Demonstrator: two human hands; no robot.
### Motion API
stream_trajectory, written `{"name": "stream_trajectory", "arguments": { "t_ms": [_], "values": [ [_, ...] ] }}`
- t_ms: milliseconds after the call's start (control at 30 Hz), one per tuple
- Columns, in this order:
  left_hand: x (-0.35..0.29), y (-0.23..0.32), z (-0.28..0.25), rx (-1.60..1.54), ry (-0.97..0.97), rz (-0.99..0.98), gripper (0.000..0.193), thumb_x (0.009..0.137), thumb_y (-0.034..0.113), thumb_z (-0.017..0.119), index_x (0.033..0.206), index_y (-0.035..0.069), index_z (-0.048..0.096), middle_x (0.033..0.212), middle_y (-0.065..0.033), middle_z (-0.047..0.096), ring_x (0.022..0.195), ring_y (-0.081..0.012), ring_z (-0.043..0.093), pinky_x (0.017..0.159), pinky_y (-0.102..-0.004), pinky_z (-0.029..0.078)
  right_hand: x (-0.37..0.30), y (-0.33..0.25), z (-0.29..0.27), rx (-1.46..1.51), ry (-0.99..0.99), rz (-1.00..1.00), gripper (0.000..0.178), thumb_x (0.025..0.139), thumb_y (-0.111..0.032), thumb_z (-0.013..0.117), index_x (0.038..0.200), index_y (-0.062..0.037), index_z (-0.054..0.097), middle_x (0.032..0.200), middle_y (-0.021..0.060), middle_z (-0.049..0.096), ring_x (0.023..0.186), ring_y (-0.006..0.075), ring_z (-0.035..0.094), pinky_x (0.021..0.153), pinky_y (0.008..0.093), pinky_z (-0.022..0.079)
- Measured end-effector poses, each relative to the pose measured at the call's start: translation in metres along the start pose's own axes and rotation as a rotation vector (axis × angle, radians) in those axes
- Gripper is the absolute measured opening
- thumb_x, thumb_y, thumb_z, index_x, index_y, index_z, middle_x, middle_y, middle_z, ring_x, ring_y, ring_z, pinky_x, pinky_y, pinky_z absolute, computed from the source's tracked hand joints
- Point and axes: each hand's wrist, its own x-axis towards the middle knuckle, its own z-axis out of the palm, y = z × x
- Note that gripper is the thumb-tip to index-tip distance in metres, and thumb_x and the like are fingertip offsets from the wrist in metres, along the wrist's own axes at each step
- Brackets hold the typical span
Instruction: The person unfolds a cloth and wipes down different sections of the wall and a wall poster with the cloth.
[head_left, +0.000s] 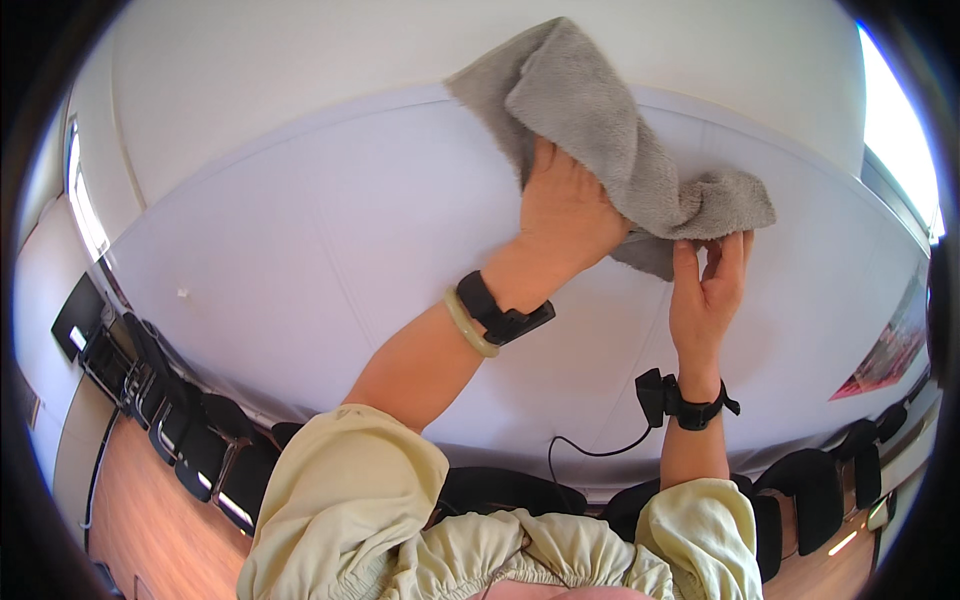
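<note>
A fluffy grey cloth [590, 110] lies bunched and folded against a large white panel [400, 200] on the wall, its upper end reaching over the panel's top edge. My left hand [572, 205] is on the cloth, with its fingertips tucked in the folds and partly hidden. Lower and to the right, my right hand [708, 295] grips the cloth's hanging right end between thumb and fingers. Both wrists carry black strapped devices, and a pale bangle [470, 322] circles the left one.
Black chairs [205, 445] line the foot of the wall, left, middle and right. A thin black cable [600, 453] hangs from the right wrist device. At the right are a bright window [898, 120] and a colourful picture [888, 350]. Wooden floor [150, 500] shows lower left.
</note>
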Motion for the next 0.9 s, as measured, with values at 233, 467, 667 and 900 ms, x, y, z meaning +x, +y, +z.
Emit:
{"name": "stream_trajectory", "arguments": {
  "t_ms": [233,467,667,900],
  "values": [
    [0.036,0.054,0.039,-0.033,-0.048,0.187,0.061,0.080,0.036,0.058,0.128,-0.001,0.050,0.134,-0.0238,0.046,0.124,-0.0457,0.038,0.107,-0.0619,0.020,0.018,0.024,-0.039,-0.418,0.011,-0.090,0.050,0.082,-0.004,0.053,0.129,0.0078,0.040,0.134,0.0302,0.039,0.126,0.0483,0.033,0.107,0.0483,0.027],
    [0.070,0.110,0.088,-0.142,-0.006,0.241,0.057,0.081,0.030,0.055,0.128,-0.003,0.050,0.131,-0.0237,0.049,0.127,-0.0439,0.037,0.112,-0.0529,0.020,0.047,0.058,-0.095,-0.523,0.043,-0.122,0.052,0.082,-0.007,0.049,0.130,0.0094,0.039,0.137,0.0328,0.036,0.129,0.0523,0.029,0.109,0.0529,0.023],
    [0.094,0.158,0.120,-0.353,-0.085,0.159,0.052,0.090,0.021,0.045,0.137,0.000,0.039,0.137,-0.0170,0.044,0.131,-0.0270,0.038,0.107,-0.0332,0.035,0.072,0.081,-0.133,-0.515,0.132,-0.125,0.045,0.082,-0.007,0.047,0.123,0.0108,0.046,0.131,0.0297,0.044,0.122,0.0480,0.039,0.104,0.0482,0.032],
    [0.118,0.209,0.116,-0.810,-0.546,-0.065,0.048,0.091,0.019,0.044,0.137,0.005,0.039,0.130,-0.0139,0.053,0.117,-0.0269,0.053,0.097,-0.0343,0.044,0.063,0.125,-0.191,-0.590,0.153,-0.034,0.045,0.084,-0.010,0.047,0.126,0.0059,0.047,0.131,0.0271,0.045,0.121,0.0458,0.041,0.103,0.0462,0.033]
  ]
}}
